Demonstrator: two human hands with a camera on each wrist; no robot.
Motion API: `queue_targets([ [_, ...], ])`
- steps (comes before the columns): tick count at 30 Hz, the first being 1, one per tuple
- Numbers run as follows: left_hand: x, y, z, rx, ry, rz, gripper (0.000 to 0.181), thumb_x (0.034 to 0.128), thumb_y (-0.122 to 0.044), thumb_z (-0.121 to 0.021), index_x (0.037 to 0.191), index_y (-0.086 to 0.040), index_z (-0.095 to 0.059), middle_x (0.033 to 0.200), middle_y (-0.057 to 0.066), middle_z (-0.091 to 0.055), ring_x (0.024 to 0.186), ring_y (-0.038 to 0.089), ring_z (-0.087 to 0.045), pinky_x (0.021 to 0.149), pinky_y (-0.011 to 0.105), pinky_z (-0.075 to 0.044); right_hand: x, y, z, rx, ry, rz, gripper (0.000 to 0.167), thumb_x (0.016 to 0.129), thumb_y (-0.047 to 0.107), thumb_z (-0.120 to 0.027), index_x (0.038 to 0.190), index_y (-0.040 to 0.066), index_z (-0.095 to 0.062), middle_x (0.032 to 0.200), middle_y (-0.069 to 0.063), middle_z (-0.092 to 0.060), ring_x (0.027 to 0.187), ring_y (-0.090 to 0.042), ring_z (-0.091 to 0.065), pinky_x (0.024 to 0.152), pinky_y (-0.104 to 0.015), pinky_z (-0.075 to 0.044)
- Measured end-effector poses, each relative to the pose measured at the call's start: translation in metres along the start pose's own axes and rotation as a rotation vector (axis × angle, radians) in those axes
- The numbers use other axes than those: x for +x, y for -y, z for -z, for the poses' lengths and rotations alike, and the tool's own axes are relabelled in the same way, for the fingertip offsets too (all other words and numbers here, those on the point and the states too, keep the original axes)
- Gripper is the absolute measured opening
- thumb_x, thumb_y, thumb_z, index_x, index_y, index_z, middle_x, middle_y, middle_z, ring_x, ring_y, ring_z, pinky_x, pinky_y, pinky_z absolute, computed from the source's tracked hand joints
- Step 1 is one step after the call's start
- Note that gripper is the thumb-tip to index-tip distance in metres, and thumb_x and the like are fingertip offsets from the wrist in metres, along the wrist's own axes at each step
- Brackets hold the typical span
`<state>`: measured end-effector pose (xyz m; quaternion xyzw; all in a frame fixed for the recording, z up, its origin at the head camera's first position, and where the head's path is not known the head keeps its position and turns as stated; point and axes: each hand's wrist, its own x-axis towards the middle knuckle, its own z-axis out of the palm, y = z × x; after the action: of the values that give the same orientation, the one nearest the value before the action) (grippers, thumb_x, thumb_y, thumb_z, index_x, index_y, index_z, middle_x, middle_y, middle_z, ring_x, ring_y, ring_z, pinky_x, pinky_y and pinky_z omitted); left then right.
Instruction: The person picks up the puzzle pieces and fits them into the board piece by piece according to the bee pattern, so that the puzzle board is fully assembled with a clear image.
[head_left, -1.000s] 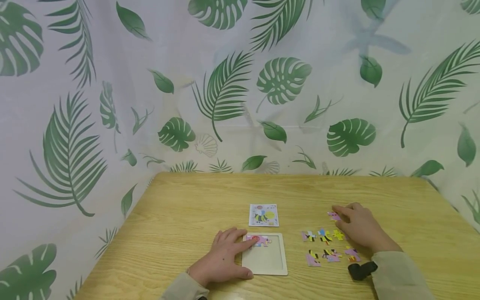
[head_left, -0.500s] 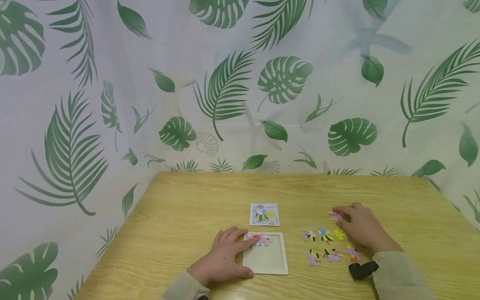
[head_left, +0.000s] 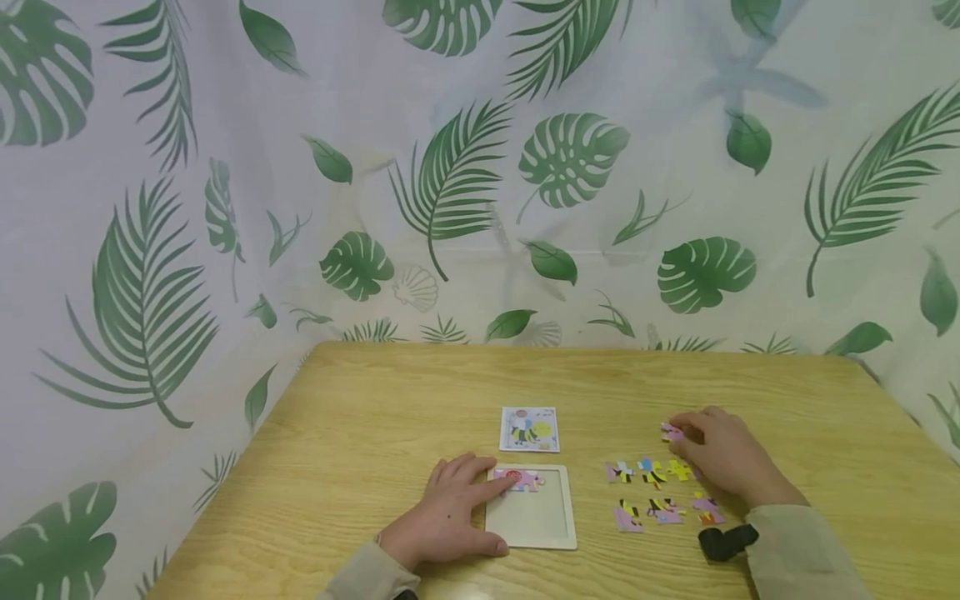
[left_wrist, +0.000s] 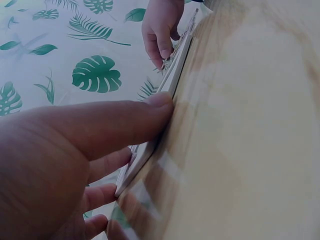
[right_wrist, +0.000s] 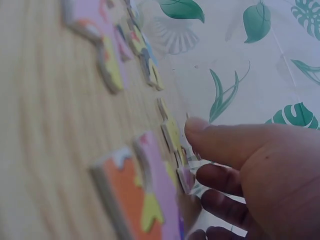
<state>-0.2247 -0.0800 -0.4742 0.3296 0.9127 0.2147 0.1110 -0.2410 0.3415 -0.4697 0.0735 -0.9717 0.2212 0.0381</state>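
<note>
My left hand (head_left: 448, 510) rests with spread fingers over the left side of a pale square puzzle tray (head_left: 531, 523). Its forefinger touches the pink joined puzzle pieces (head_left: 529, 481) in the tray's top left corner. In the left wrist view the thumb (left_wrist: 135, 122) lies against the tray's edge. Farther right, my right hand (head_left: 729, 457) pinches a pink puzzle piece (head_left: 670, 432) between thumb and fingertips, at the back of the loose pieces. The right wrist view mostly hides that piece behind the thumb (right_wrist: 225, 140).
Several loose puzzle pieces (head_left: 663, 510) lie in two rows right of the tray. Behind the tray is a square picture card (head_left: 529, 430) with a bee. A leaf-printed curtain (head_left: 450, 300) hangs along the back and left of the wooden table (head_left: 390, 400).
The pink piece in my right hand has tilted slightly at the fingertips. My left hand stays in place on the tray, and the head view has shifted a little.
</note>
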Motion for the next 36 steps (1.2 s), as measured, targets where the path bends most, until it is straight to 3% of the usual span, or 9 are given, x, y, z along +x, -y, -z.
queue_targets([
  [5,0.001,0.001,0.000,0.003,-0.005,-0.004,0.083,0.0818,-0.057,-0.076,0.155,-0.036,-0.042,0.162,0.001,-0.029,0.151,0.034,-0.015,0.118,0.062,-0.006,0.002,0.010,0.002,0.057,0.013,-0.005,0.044,0.096,0.039,-0.069,0.123,0.004,-0.069,0.113,-0.011,-0.064,0.104,-0.035,-0.060,0.090,-0.059,-0.048],
  [11,0.001,0.000,0.001,0.003,0.000,-0.001,0.083,0.0820,-0.057,-0.077,0.155,-0.035,-0.043,0.161,0.002,-0.030,0.150,0.034,-0.016,0.118,0.063,-0.007,0.006,0.026,-0.001,0.113,-0.009,0.043,0.043,0.097,0.042,-0.068,0.124,0.009,-0.070,0.118,-0.008,-0.066,0.106,-0.031,-0.062,0.089,-0.055,-0.050],
  [19,0.001,-0.001,0.002,0.001,0.001,0.001,0.083,0.0818,-0.056,-0.077,0.155,-0.035,-0.043,0.161,0.002,-0.030,0.150,0.034,-0.016,0.118,0.062,-0.007,0.005,0.053,-0.006,0.100,0.006,0.134,0.033,0.097,0.034,-0.070,0.119,0.010,-0.072,0.112,-0.003,-0.066,0.103,-0.027,-0.063,0.087,-0.051,-0.053],
  [29,0.000,-0.002,0.001,0.001,0.000,0.005,0.083,0.0816,-0.056,-0.078,0.155,-0.035,-0.044,0.162,0.002,-0.030,0.150,0.034,-0.016,0.118,0.062,-0.007,0.007,0.080,-0.017,0.048,0.019,0.164,0.029,0.091,0.033,-0.075,0.114,0.015,-0.073,0.104,0.006,-0.065,0.099,-0.018,-0.059,0.086,-0.045,-0.052],
  [36,-0.001,-0.001,0.000,0.006,-0.006,0.006,0.084,0.0814,-0.056,-0.078,0.155,-0.036,-0.043,0.162,0.001,-0.030,0.151,0.033,-0.016,0.118,0.061,-0.007,0.004,0.100,-0.022,0.029,0.042,0.258,0.023,0.091,0.028,-0.075,0.111,0.017,-0.074,0.101,0.010,-0.064,0.094,-0.014,-0.059,0.083,-0.041,-0.052],
])
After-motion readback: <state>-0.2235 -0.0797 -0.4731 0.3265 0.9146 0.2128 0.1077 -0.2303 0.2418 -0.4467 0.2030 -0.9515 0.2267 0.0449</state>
